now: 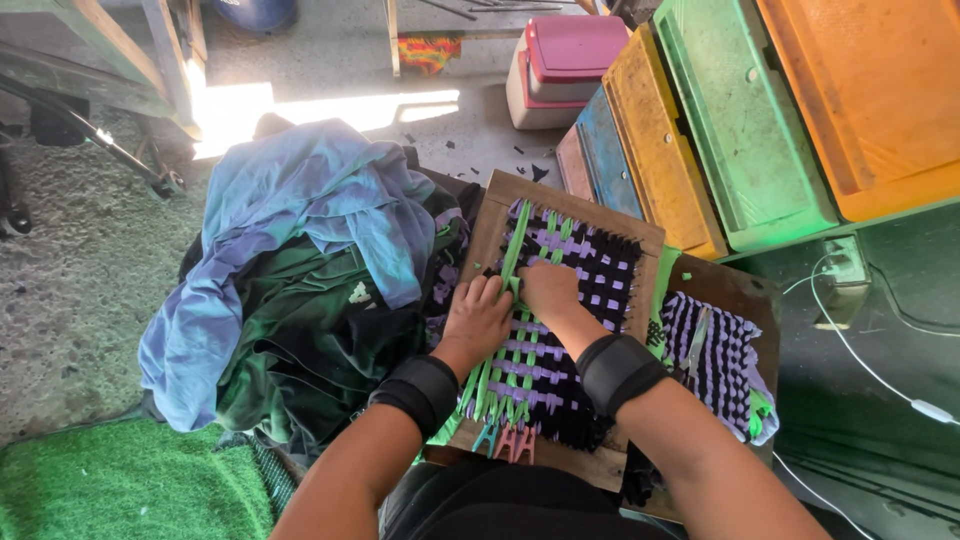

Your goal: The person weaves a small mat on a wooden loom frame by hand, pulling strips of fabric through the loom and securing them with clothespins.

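Beside wooden loom frame (560, 250), heaped clothes (300, 280) crowd left hand (478, 318).

A wooden weaving frame (560, 300) is seen lying near the middle, strung with black, purple and green fabric strips (545, 350). The left hand (478, 318) is pressed flat on the weave beside a green strip, and the right hand (549, 290) is laid knuckles-up just to its right, touching the strips; black wrist bands are worn on both arms. A finished woven mat (720, 360) is placed to the right of the frame. A pile of blue and dark green clothes (300, 260) is heaped at the left. Coloured crates (780, 110) are stacked far right
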